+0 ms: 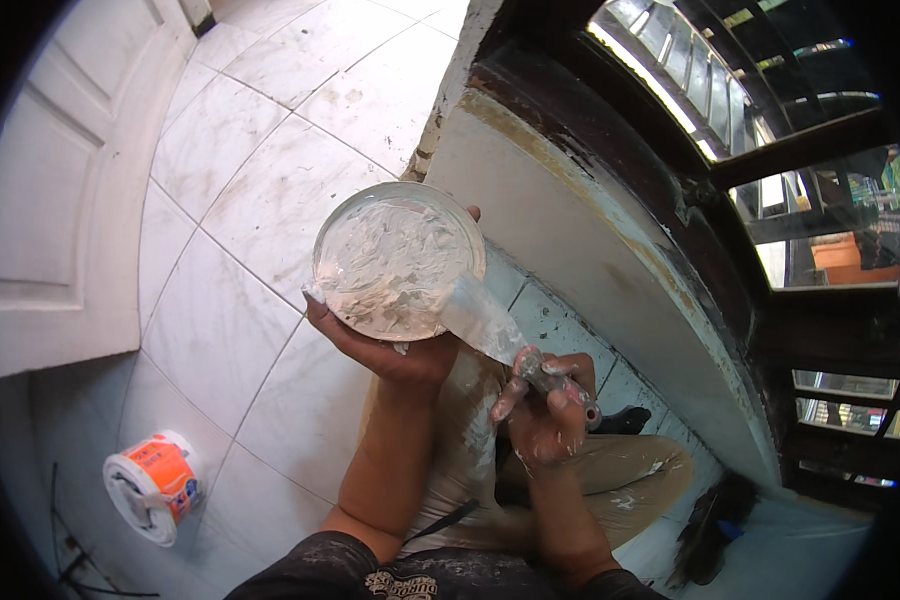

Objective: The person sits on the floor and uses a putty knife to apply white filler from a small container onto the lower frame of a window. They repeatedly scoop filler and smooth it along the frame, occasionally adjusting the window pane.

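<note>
My left hand is closed around a round, shallow lid-like plate from below, its thumb at the left edge and a fingertip showing at the far right. Pale, creamy putty is spread unevenly over the plate. In my right hand is a putty knife, gripped by its stained handle. The broad blade, smeared with putty, rests at the plate's lower right edge, its tip over the putty. Pale smears mark my right fingers.
A white bucket with an orange label stands on the marble-look floor tiles at left. Beyond it is a white panelled door. On my right runs a low wall beneath a dark window frame. A dark brush-like object lies lower right.
</note>
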{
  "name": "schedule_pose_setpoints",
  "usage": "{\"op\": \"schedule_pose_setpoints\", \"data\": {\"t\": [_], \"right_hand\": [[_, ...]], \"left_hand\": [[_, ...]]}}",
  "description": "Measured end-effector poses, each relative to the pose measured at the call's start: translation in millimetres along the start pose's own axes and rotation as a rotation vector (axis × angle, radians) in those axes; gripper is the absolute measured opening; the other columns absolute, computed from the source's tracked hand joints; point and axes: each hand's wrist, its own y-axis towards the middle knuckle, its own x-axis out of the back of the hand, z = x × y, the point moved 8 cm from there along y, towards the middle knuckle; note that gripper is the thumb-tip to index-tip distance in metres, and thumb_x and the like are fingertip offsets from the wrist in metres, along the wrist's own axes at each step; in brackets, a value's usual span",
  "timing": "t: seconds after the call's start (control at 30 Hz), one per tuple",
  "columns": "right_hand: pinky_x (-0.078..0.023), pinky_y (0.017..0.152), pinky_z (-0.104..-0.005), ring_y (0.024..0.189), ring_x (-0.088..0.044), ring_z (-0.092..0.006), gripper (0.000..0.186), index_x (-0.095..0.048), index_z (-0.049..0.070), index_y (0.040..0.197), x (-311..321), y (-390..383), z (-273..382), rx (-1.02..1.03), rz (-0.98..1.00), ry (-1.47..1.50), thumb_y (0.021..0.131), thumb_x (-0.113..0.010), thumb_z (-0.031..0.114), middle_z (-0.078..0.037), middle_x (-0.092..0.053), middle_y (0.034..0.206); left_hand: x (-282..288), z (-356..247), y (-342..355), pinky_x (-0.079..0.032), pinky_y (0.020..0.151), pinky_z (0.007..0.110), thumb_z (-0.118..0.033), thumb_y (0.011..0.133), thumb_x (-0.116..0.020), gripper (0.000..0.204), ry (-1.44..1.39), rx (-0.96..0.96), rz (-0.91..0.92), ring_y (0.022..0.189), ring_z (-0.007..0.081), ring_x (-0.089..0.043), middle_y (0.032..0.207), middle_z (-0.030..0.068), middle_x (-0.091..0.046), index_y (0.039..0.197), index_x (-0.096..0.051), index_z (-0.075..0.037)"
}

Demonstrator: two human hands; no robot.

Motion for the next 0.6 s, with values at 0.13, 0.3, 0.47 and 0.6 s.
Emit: {"op": "schedule_pose_setpoints", "data": {"t": [0.13,0.3,0.47,0.6], "right_hand": [[-0.067,0.057,-0.0434,0.078,-0.073,-0.0352,0.032,-0.056,0.003,0.126,22.5,-13.5,34.4,0.046,0.001,-0.194,0.100,-0.064,0.020,-0.025,-0.067,0.106],[-0.069,0.070,-0.0486,0.083,-0.076,-0.0371,0.047,-0.059,-0.004,0.138,24.9,-2.7,80.2,0.265,-0.083,-0.184,0.097,-0.073,0.016,-0.021,-0.070,0.114],[-0.067,0.087,-0.0450,0.107,-0.077,-0.0329,0.063,-0.067,0.004,0.154,-43.0,15.0,91.8,0.517,0.421,-1.169,0.093,-0.082,0.009,-0.017,-0.073,0.128],[-0.064,0.087,-0.0429,0.106,-0.076,-0.0297,0.062,-0.080,0.015,0.144,-79.3,-0.4,67.3,0.536,0.758,-1.500,0.084,-0.079,0.001,-0.009,-0.070,0.131]], "left_hand": [[8.2,-11.7,-6.4,-0.042,0.131,0.067,-0.027,0.109,-0.069,0.084,0.192,-0.104,-0.036,0.157,0.0478,-0.051,0.172,0.0280,-0.044,0.175,-0.019,-0.015],[25.8,-17.1,-5.1,-0.044,0.130,0.065,-0.025,0.107,-0.074,0.091,0.511,-0.218,-0.083,0.155,0.0475,-0.053,0.171,0.0300,-0.043,0.176,-0.015,-0.016],[13.9,-15.8,-12.4,-0.046,0.128,0.062,-0.025,0.105,-0.078,0.098,1.272,-0.526,0.128,0.152,0.0469,-0.055,0.169,0.0327,-0.043,0.176,-0.011,-0.015],[15.3,-20.1,-25.3,-0.047,0.127,0.061,-0.025,0.103,-0.081,0.104,1.558,-0.686,0.169,0.150,0.0463,-0.058,0.168,0.0348,-0.043,0.177,-0.009,-0.014]]}}
